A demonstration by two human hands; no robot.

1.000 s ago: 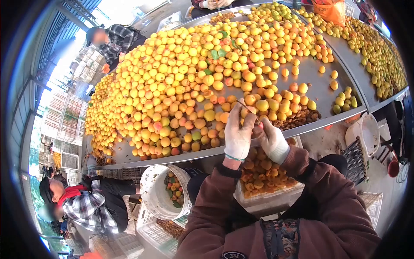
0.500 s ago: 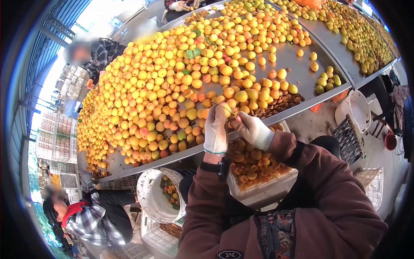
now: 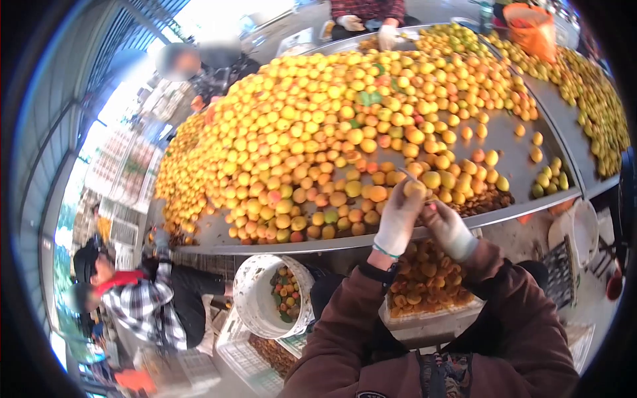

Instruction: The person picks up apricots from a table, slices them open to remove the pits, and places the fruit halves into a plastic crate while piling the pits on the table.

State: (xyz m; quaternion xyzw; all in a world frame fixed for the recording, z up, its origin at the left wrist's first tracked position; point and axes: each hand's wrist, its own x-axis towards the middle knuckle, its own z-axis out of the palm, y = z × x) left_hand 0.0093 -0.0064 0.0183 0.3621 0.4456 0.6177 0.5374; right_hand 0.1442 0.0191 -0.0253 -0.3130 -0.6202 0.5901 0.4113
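Left hand: white glove, fingers closed around one apricot, which is held up just above the near edge of the table

Right hand: white glove, curled shut just beside the left; a knife appears to be gripped, its thin blade seen at the top of the held fruit, the handle mostly hidden

Step in hand, as judged: the apricot is being cut open for stoning. The next move is judged to call for a firm hold by the left fingers, the fruit turned against the blade, and the edge kept off the glove

Pits: a brown pile is laid along the near edge, to the right of the hands

Heap of apricots: most of the table is covered, from the left edge to the far edge

Crate: set below the near edge, under the hands; filled with cut fruit

Bucket: white, placed low beside the crate; mixed fruit is seen inside

Others: a person in a plaid shirt is seated low by the table's near left corner; another person's gloved hands are seen at the far edge
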